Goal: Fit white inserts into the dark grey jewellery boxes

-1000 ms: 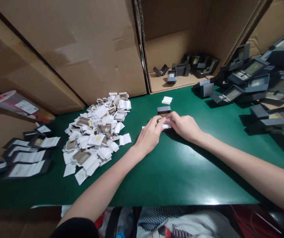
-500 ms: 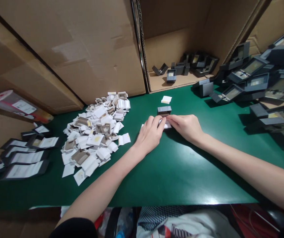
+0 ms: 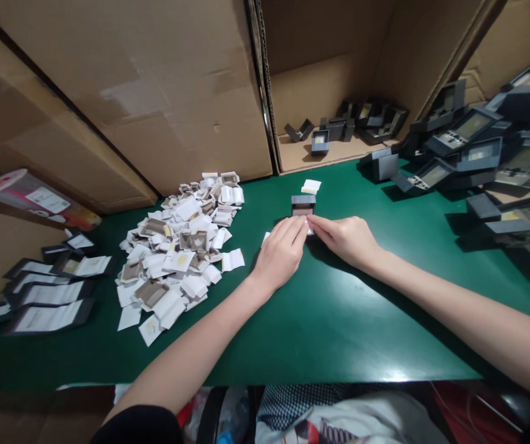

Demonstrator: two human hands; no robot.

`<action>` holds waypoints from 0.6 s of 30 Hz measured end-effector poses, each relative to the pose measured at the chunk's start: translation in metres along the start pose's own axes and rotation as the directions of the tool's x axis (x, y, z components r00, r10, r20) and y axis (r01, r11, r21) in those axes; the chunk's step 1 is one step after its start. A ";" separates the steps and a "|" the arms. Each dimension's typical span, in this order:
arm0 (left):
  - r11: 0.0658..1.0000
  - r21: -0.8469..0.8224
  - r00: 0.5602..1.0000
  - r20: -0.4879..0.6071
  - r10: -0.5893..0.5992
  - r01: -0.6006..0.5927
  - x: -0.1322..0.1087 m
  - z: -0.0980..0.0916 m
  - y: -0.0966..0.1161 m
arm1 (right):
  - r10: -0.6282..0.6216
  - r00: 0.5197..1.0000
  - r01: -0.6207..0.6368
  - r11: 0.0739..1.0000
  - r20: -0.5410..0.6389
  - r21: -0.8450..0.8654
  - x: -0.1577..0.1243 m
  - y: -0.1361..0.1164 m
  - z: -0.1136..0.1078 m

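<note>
A small dark grey box (image 3: 303, 200) stands with its lid up at the middle of the table, its lower part mostly hidden by fingers. My left hand (image 3: 282, 248) lies over the front of the box, fingers together and bent down onto it. From the other side, my right hand (image 3: 345, 239) pinches thumb and finger at a white insert (image 3: 310, 231) in the box's near part. Another white piece (image 3: 265, 236) peeks out beside my left hand. Behind the box lies a loose folded white card (image 3: 311, 186).
Left of my hands is a heap of white card inserts (image 3: 176, 253). Open dark boxes with white inside (image 3: 52, 293) stand at far left, near a plastic cup (image 3: 37, 197). More dark boxes pile up at right (image 3: 472, 154) and inside an open carton (image 3: 320, 74).
The small box has tilted or shifted slightly left and away, showing more of the lid's inside. Both hands stay at it, the fingers moving only a little.
</note>
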State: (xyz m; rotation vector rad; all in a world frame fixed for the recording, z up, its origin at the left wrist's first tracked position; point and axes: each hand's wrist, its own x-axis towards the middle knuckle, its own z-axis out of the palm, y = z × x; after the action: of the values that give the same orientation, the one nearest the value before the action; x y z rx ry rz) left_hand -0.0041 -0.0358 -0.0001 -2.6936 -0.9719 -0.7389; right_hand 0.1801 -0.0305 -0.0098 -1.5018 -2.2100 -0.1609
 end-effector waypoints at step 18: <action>0.998 0.054 0.991 0.130 -0.033 0.026 -0.004 -0.005 0.001 | -0.155 0.974 0.178 0.974 -0.163 0.142 -0.006 0.008 0.001</action>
State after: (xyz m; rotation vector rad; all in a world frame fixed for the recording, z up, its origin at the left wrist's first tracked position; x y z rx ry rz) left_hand -0.0080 -0.0404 0.0021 -2.7160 -1.0476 -0.5396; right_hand 0.1887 -0.0322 -0.0150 -1.1812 -2.1715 -0.1466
